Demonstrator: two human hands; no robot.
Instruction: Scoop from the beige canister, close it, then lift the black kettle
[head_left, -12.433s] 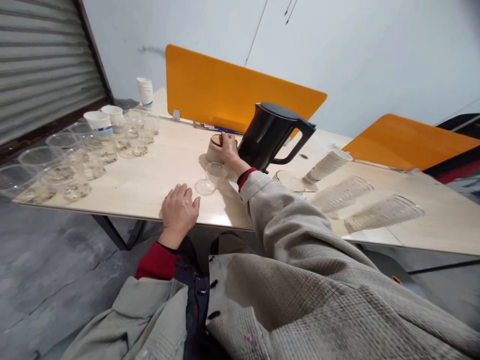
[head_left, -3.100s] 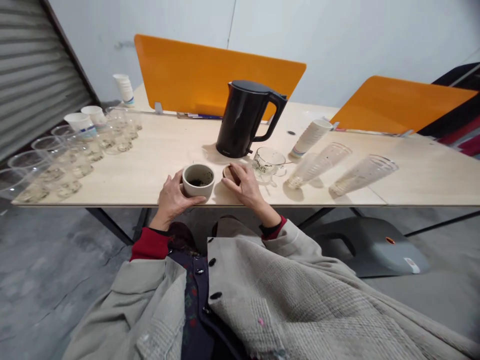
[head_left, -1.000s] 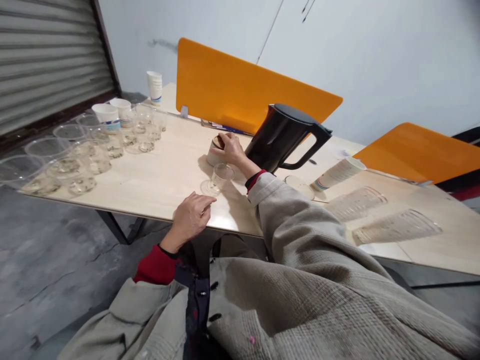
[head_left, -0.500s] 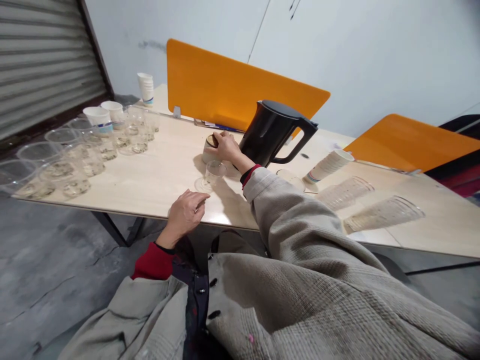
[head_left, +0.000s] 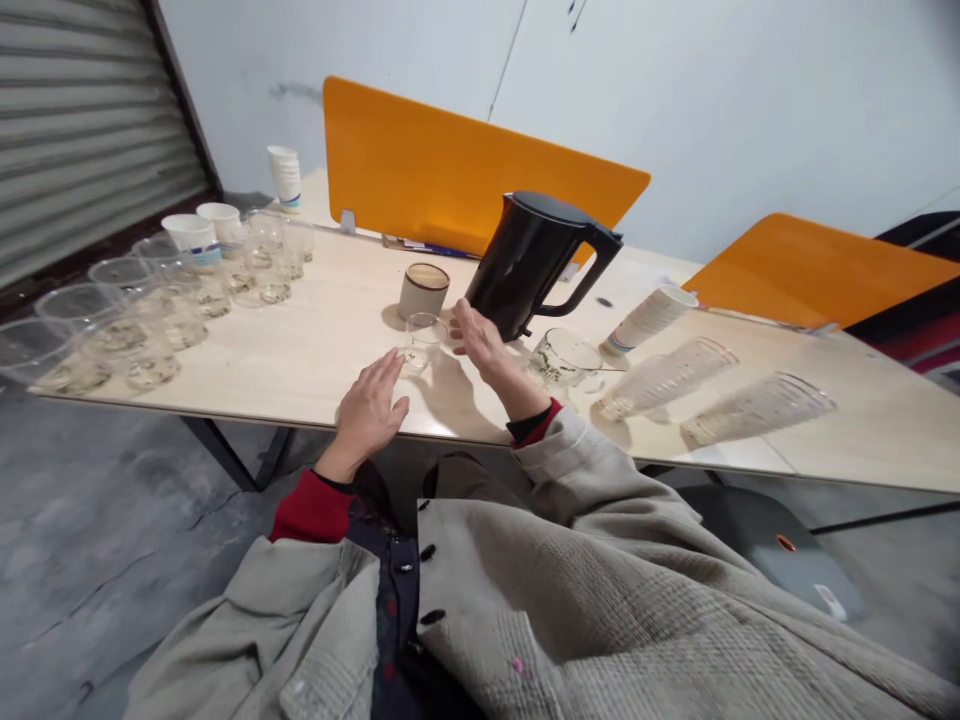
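A small clear glass cup (head_left: 425, 345) stands near the table's front edge, between my two hands. My left hand (head_left: 371, 412) is at its near left, fingers stretched out and empty. On the cup's right, my right hand (head_left: 481, 345) is held open with its fingertips close to the rim; whether they touch it I cannot tell. Just behind the cup is a grey canister (head_left: 422, 300) with a wood-coloured lid. The black electric kettle (head_left: 517, 265) stands beyond my right hand. Right of that hand, a glass mug (head_left: 564, 355) has green leaves inside.
Several clear plastic cups (head_left: 176, 320) with tea leaves in the bottom crowd the table's left end, with paper cups (head_left: 193, 235) among them. Stacked paper cups (head_left: 651, 318) and stacked plastic cups (head_left: 761, 412) lie tilted at right. An orange divider (head_left: 420, 160) lines the back.
My right hand has let go of the canister and come back toward me, beside the glass cup. My left hand has moved slightly up and right. The leafy mug has come into fuller view.
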